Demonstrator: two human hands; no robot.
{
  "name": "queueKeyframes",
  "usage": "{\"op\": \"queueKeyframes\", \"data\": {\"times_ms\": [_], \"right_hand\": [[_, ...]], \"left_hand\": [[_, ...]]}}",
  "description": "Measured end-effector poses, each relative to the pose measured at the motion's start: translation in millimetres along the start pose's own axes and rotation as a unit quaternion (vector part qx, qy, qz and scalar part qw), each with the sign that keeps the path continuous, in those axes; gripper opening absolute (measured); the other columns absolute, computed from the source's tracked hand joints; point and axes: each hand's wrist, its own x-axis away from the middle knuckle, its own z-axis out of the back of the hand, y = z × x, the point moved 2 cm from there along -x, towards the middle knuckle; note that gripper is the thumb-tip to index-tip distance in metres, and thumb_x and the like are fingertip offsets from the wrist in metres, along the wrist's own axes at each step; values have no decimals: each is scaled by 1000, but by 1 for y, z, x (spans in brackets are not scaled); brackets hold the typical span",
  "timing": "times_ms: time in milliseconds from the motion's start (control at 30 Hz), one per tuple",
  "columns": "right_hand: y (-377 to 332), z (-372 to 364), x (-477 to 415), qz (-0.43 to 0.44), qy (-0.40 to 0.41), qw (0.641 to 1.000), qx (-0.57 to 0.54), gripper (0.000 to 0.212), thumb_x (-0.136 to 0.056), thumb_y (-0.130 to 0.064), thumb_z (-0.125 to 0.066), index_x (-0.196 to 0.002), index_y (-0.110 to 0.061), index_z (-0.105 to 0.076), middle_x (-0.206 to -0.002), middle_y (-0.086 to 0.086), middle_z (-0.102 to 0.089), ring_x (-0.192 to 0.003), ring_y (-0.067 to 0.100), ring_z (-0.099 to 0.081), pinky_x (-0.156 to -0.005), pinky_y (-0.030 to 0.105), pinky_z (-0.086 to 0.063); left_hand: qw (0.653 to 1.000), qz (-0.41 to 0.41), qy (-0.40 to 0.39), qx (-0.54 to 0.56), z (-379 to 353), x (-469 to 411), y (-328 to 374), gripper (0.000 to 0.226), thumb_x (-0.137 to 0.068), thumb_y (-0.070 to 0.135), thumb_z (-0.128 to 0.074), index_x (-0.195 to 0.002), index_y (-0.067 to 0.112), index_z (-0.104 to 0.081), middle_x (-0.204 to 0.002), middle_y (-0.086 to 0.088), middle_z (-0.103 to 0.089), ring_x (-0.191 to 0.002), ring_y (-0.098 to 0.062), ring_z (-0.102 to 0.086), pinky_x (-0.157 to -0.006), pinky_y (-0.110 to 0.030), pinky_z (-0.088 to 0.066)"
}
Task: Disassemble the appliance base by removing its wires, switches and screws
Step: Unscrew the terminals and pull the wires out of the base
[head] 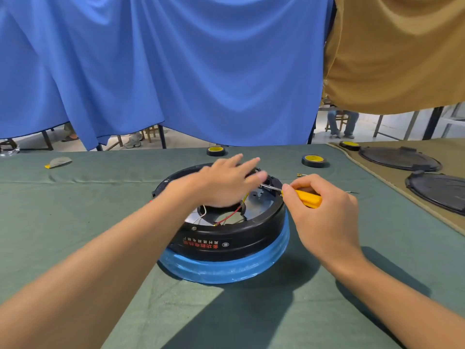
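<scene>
round black appliance base (pixel 226 238) w/ blue lower band, open side up on green cloth (pixel 75 222), red/yellow/white wires (pixel 227 216) inside

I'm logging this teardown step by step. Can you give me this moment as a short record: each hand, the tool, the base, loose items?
left hand: fingers straight, over the appliance base far side, blurred
right hand: grips yellow screwdriver, tip at the base's far right inner rim
wires: red, white, yellow, visible inside the base
tape rolls: three, on the far table
</scene>
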Motion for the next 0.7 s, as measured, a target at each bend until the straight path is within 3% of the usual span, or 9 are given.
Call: {"op": "queueKeyframes", "data": {"times_ms": [100,167,300,500,633,700], "right_hand": [[-1,-2,0,4,1,1000,1,9,-87,-18,-72,-79,-18,-68,-65,-13,-58,-62,-3,-57,-61,-1,-38],[-2,-3,0,10,2,1000,4,9,-86,-16,-72,-78,-17,-68,-65,-12,-59,-61,-4,-56,-61,-1,-38],[-1,-3,-1,22,0,1000,7,11,-86,-16,-71,-76,-15,-67,-65,-7,-63,-63,2,-59,-60,4,-39],[0,-5,-6,13,-18,1000,16,16,-88,-20,-69,-74,-13,-66,-63,-6,-64,-72,11,-56,-58,19,-42],[1,-5,-11,-18,-27,999,16,21,-88,-24,-68,-70,-13,-64,-61,-9,-62,-70,13,-54,-56,19,-38],[2,-5,-13,-46,-29,998,10,23,-87,-26,-67,-67,-15,-64,-58,-11,-60,-64,16,-55,-59,25,-38]], "left_hand": [[996,-21,75,39,14,-17,-11,49,-101,53,-16,-147,41,-29,-156,3,-30,-146,-21,-18,-115,-52,-19],[994,-28,80,66,13,-26,-11,47,-102,52,-20,-142,37,-41,-148,5,-44,-139,-21,-33,-112,-48,-27],[998,-12,24,63,-1,-38,-11,47,-98,61,-21,-139,50,-40,-147,12,-44,-137,-23,-36,-111,-45,-27],[998,-10,51,40,-9,-44,-14,36,-96,63,-26,-123,59,-48,-127,6,-57,-125,-32,-42,-98,-49,-30],[998,-8,35,47,-9,-45,-13,32,-97,60,-26,-122,62,-47,-133,5,-53,-126,-33,-39,-99,-49,-27],[998,-12,26,55,-7,-44,-12,29,-98,57,-27,-117,64,-48,-134,6,-52,-127,-32,-37,-100,-48,-25]]}}
